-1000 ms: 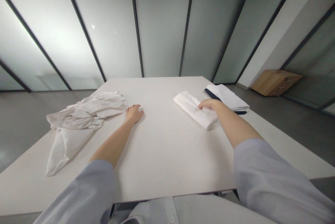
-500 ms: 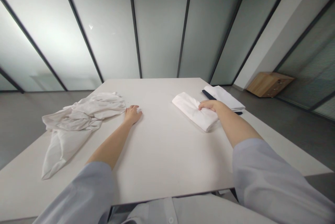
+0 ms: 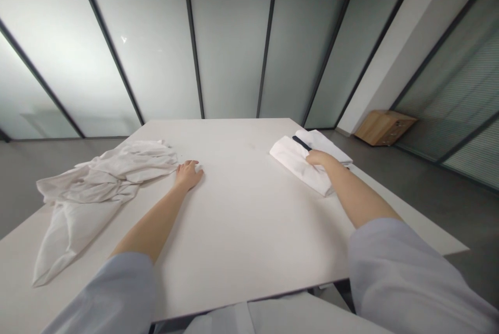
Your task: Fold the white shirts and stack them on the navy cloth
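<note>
My left hand point(image 3: 188, 174) lies on the table with its fingers spread, holding nothing. Just left of it is a crumpled heap of white cloth point(image 3: 113, 172), with one long flap trailing toward the near left. On the right, my right hand point(image 3: 318, 158) grips the edge of a folded white cloth point(image 3: 298, 161), its fingertips partly hidden behind the fabric. Close beyond that hand rests another folded white cloth point(image 3: 327, 145), with a dark strip point(image 3: 301, 143) showing along its left side.
The white table point(image 3: 234, 219) spreads across the view, its near edge against my body. A wooden cabinet point(image 3: 384, 128) stands on the grey floor at the far right. Frosted glass panels point(image 3: 230, 37) line the back.
My right hand has moved the folded white cloth to the right, up against the other folded cloth. My left hand stays on the table; the view has shifted slightly.
</note>
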A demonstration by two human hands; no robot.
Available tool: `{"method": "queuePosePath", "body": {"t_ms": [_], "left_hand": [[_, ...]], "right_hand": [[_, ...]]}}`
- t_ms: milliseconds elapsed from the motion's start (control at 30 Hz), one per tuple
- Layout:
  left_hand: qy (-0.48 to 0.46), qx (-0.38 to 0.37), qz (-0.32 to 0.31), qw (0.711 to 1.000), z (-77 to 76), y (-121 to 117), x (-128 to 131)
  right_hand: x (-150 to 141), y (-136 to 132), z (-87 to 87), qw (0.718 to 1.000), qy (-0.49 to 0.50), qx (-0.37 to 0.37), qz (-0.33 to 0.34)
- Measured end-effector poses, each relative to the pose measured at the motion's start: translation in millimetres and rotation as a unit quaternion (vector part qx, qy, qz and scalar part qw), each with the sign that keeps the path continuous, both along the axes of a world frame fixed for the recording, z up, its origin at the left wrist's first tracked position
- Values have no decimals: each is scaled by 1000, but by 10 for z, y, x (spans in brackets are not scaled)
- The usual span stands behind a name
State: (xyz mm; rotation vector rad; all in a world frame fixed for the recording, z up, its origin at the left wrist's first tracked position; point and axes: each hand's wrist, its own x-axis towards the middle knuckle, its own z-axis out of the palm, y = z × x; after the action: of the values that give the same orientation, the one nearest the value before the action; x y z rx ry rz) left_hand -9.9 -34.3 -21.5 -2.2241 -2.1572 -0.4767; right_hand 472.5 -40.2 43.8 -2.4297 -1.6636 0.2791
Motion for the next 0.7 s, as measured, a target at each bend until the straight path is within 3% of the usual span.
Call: {"method": "queuePosePath", "body": {"t_ms": [200, 333, 467, 700], "left_hand": [[1, 2, -3, 1000, 3, -9, 15], [-24, 24, 19, 999, -16, 0, 16], [-52, 29, 24, 998, -26, 17, -1], [-73, 23, 20, 997, -62, 35, -46]], "right_hand": [[-10, -337, -133, 990, -122, 39, -57], [104, -432, -20, 984, -138, 85, -67], [221, -398, 317, 973, -147, 153, -87], [444, -215, 1116, 951, -131, 252, -125]]}}
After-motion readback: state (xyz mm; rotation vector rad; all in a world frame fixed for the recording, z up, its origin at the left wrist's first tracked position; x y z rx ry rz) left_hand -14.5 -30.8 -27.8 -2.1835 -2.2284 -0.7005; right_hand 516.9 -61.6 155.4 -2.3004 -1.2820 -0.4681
